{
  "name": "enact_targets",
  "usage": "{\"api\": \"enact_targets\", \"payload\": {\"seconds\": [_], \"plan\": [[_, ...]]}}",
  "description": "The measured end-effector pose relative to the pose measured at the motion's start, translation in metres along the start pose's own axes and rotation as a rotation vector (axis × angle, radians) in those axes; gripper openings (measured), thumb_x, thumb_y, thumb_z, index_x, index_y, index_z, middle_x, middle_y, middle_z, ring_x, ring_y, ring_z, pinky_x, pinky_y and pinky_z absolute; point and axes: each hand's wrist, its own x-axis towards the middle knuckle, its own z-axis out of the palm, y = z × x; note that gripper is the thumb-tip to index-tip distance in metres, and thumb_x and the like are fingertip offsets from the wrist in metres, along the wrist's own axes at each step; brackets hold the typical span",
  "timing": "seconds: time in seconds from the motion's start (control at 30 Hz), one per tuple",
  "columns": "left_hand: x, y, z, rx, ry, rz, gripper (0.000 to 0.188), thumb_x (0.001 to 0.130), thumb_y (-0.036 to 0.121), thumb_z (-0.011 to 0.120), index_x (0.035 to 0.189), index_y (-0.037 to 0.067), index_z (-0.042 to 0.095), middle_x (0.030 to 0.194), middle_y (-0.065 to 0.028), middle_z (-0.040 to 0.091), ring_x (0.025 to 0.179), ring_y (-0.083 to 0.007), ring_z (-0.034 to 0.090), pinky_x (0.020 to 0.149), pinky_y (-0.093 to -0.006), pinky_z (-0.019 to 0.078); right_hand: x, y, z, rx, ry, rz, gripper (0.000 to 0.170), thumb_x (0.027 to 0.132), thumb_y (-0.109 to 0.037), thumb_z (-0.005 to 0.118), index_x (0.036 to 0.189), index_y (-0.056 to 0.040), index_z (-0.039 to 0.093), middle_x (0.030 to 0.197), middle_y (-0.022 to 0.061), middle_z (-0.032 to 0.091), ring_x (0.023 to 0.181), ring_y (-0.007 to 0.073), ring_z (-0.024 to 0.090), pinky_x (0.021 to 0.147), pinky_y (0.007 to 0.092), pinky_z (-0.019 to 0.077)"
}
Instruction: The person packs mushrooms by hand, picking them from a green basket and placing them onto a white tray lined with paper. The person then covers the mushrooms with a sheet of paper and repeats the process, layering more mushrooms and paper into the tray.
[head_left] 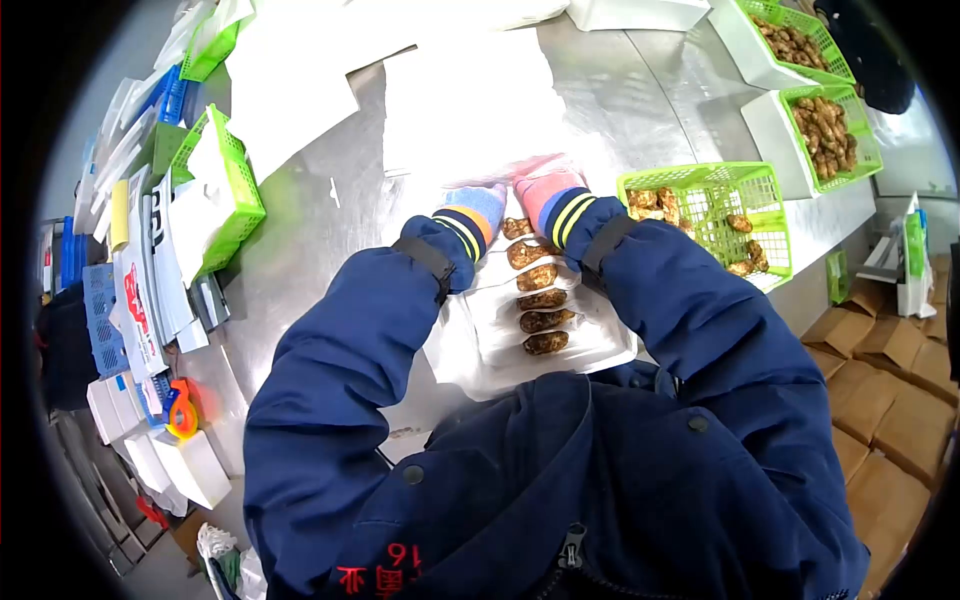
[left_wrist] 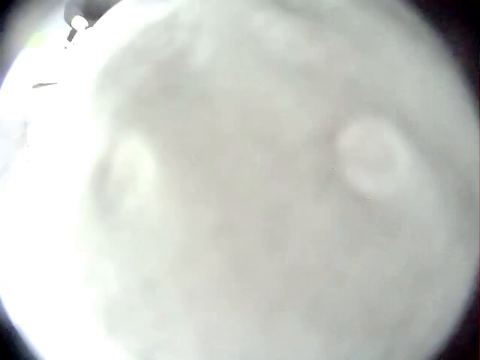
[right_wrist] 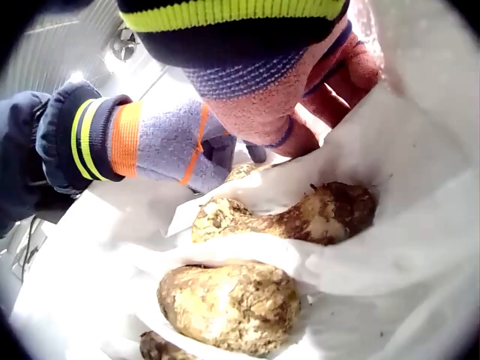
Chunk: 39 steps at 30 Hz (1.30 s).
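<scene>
Both gloved hands meet at the far end of a white tray (head_left: 615, 345) lined with white paper (right_wrist: 420, 240). Brown, knobbly mushroom-like pieces (head_left: 545, 343) lie in a row along it, with folds of paper between them. My right hand (right_wrist: 300, 112), in a pink glove, has bent fingers at the raised paper, which it pinches. The left hand (right_wrist: 172, 146), in a lavender glove with orange trim, bends its fingers close to the farthest piece (right_wrist: 244, 171); I cannot tell whether it holds anything. A white blur fills most of the left wrist view.
A green basket (head_left: 700, 175) with a few such pieces stands right of the tray. Fuller baskets (head_left: 825, 140) are at the back right. White sheets (head_left: 465, 105) cover the metal table ahead. Left are a green basket (head_left: 240, 195) and an orange tape dispenser (head_left: 183, 410).
</scene>
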Motion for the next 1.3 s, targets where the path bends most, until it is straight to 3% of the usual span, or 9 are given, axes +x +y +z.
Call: {"api": "enact_targets", "payload": {"seconds": [0.37, 0.6, 0.67, 0.77, 0.87, 1.0, 1.13, 1.17, 1.3], "plan": [[0.022, -0.011, 0.028, 0.058, 0.009, 0.101, 0.016, 0.078, 0.011, 0.055, 0.091, 0.010, 0.064, 0.086, -0.0158, 0.064, 0.083, -0.0338, 0.061, 0.073, -0.0402, 0.0489, 0.007, -0.011, -0.011, -0.138, -0.132, 0.058, 0.022, 0.081, -0.017, 0.053, 0.096, -0.0154, 0.069, 0.089, 0.0038, 0.069, 0.085, 0.0209, 0.066, 0.070, 0.0351, 0.0513], [-0.009, 0.004, -0.003, 0.219, 0.278, 0.178, 0.014, 0.074, 0.012, 0.059, 0.086, 0.008, 0.065, 0.091, -0.0141, 0.059, 0.085, -0.0335, 0.059, 0.071, -0.0409, 0.0480, -0.017, -0.005, -0.015, -0.253, 0.237, -0.130, 0.023, 0.079, -0.018, 0.057, 0.098, -0.0107, 0.066, 0.103, 0.0090, 0.063, 0.097, 0.0215, 0.061, 0.079, 0.0344, 0.0474], [-0.016, 0.009, 0.004, 0.108, 0.315, 0.158, 0.013, 0.073, 0.012, 0.061, 0.084, 0.006, 0.064, 0.094, -0.0149, 0.059, 0.087, -0.0332, 0.059, 0.072, -0.0410, 0.0482, -0.036, -0.015, -0.039, -0.257, 0.024, -0.116, 0.024, 0.080, -0.016, 0.055, 0.101, -0.0099, 0.065, 0.102, 0.0090, 0.063, 0.097, 0.0229, 0.061, 0.079, 0.0355, 0.0480], [-0.018, 0.006, 0.009, 0.002, 0.020, 0.035, 0.010, 0.075, 0.013, 0.060, 0.082, 0.005, 0.060, 0.081, -0.0193, 0.061, 0.080, -0.0354, 0.060, 0.070, -0.0424, 0.0482, -0.024, -0.012, 0.007, 0.027, 0.140, -0.024, 0.024, 0.079, -0.014, 0.055, 0.100, -0.0086, 0.064, 0.097, 0.0106, 0.065, 0.090, 0.0239, 0.063, 0.073, 0.0366, 0.0499], [-0.028, 0.007, 0.005, -0.334, 0.043, 0.035, 0.041, 0.082, 0.020, 0.058, 0.121, 0.008, 0.050, 0.096, -0.0206, 0.062, 0.089, -0.0354, 0.060, 0.078, -0.0403, 0.0479, -0.032, -0.004, 0.010, 0.029, 0.224, -0.105, 0.023, 0.077, -0.012, 0.055, 0.098, -0.0073, 0.062, 0.094, 0.0130, 0.065, 0.089, 0.0259, 0.064, 0.072, 0.0378, 0.0501], [-0.032, 0.009, 0.004, -0.205, -0.049, 0.067, 0.040, 0.083, 0.019, 0.057, 0.119, 0.004, 0.052, 0.107, -0.0201, 0.059, 0.099, -0.0355, 0.056, 0.088, -0.0392, 0.0444, -0.113, 0.056, -0.013, 0.286, 0.781, -0.065, 0.023, 0.072, -0.010, 0.057, 0.094, -0.0088, 0.062, 0.089, 0.0113, 0.063, 0.083, 0.0298, 0.061, 0.076, 0.0403, 0.0477], [-0.033, 0.004, 0.007, -0.172, -0.007, 0.100, 0.034, 0.085, 0.019, 0.055, 0.117, 0.007, 0.056, 0.106, -0.0190, 0.060, 0.098, -0.0346, 0.056, 0.087, -0.0387, 0.0444, -0.192, 0.216, 0.013, 0.109, 0.355, 0.581, 0.024, 0.074, -0.015, 0.057, 0.095, -0.0057, 0.064, 0.091, 0.0182, 0.064, 0.087, 0.0350, 0.061, 0.076, 0.0423, 0.0493], [-0.030, -0.009, 0.025, -0.184, 0.136, 0.200, 0.034, 0.084, 0.019, 0.055, 0.117, 0.009, 0.057, 0.103, -0.0186, 0.061, 0.095, -0.0341, 0.058, 0.084, -0.0386, 0.0456, -0.213, 0.236, 0.002, 0.046, 0.031, 0.659, 0.022, 0.073, -0.017, 0.056, 0.089, -0.0044, 0.066, 0.089, 0.0196, 0.065, 0.087, 0.0360, 0.062, 0.075, 0.0434, 0.0495], [-0.028, -0.015, 0.029, -0.399, 0.046, 0.034, 0.031, 0.083, 0.017, 0.059, 0.113, 0.013, 0.060, 0.093, -0.0178, 0.064, 0.082, -0.0323, 0.062, 0.074, -0.0370, 0.0491, -0.243, 0.298, 0.073, 0.090, -0.072, 0.646, 0.024, 0.074, -0.016, 0.053, 0.086, 0.0004, 0.065, 0.089, 0.0230, 0.064, 0.089, 0.0368, 0.061, 0.077, 0.0427, 0.0493]]}}
